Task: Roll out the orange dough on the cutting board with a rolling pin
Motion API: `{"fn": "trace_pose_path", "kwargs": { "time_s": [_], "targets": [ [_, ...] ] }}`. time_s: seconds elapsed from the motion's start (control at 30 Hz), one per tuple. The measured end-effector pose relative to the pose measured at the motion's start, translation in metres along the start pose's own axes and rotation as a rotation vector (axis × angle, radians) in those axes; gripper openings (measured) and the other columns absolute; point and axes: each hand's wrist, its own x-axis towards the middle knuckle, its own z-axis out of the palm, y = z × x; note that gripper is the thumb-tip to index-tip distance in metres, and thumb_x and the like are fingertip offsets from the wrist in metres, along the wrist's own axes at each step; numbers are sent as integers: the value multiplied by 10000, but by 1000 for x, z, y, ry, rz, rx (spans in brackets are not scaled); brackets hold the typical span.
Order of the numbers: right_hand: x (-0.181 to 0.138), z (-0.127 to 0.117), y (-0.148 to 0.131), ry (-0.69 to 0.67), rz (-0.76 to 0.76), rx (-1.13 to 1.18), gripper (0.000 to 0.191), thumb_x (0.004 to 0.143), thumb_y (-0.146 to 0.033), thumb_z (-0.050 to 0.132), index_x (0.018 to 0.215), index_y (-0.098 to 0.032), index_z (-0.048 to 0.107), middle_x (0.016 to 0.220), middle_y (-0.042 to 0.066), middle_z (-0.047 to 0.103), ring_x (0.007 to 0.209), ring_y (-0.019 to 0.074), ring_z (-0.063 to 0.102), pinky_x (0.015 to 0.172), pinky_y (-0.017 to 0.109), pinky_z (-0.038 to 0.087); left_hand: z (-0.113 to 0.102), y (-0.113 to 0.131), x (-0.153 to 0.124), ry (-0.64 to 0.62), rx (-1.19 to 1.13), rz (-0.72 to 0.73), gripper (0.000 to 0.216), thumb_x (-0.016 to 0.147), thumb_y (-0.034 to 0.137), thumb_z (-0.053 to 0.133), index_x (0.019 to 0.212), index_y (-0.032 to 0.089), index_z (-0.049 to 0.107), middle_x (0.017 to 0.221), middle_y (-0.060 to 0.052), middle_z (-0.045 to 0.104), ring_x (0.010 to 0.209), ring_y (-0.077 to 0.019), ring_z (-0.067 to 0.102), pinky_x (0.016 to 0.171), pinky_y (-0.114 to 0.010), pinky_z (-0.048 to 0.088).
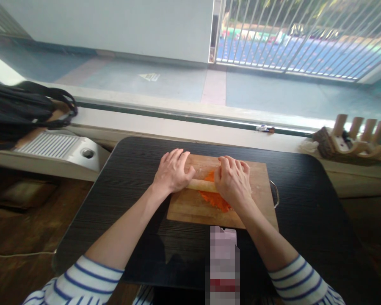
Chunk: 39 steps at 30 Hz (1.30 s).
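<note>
A wooden cutting board (190,207) with a metal handle lies on a black table (136,161). An orange sheet of dough (214,199) is spread on the board. A pale wooden rolling pin (199,185) lies across it. My left hand (172,170) rests flat on the pin's left end, fingers stretched forward. My right hand (233,180) presses on the pin's right end with fingers curled over it, covering part of the dough.
A black bag (22,108) sits on a white ribbed appliance (57,148) at the left. A wooden rack with pegs (352,142) stands on the sill at the right. A window ledge (184,123) runs behind the table. A blurred patch covers the table's near edge.
</note>
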Motion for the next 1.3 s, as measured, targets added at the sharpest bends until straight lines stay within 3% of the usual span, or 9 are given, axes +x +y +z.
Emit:
{"fn": "trace_pose_path", "kwargs": {
  "time_s": [0.8, 1.3],
  "targets": [
    [6, 3, -1, -15, 18, -29, 296, 940, -224, 353, 1164, -195, 545, 1149, 99, 629, 1021, 235, 533, 970, 409, 243, 4, -3, 42, 95, -46, 90, 478, 806, 347, 449, 1206, 121, 579, 1283, -131, 596, 1240, -258, 495, 1081, -422, 311],
    [20, 5, 5, -61, 70, -88, 327, 931, -200, 346, 1194, -196, 539, 1185, 120, 610, 1052, 257, 532, 986, 472, 260, 8, 6, 83, 131, 6, 113, 356, 791, 324, 483, 1059, 148, 639, 1079, -115, 685, 1043, -265, 597, 980, -416, 382]
  ]
}}
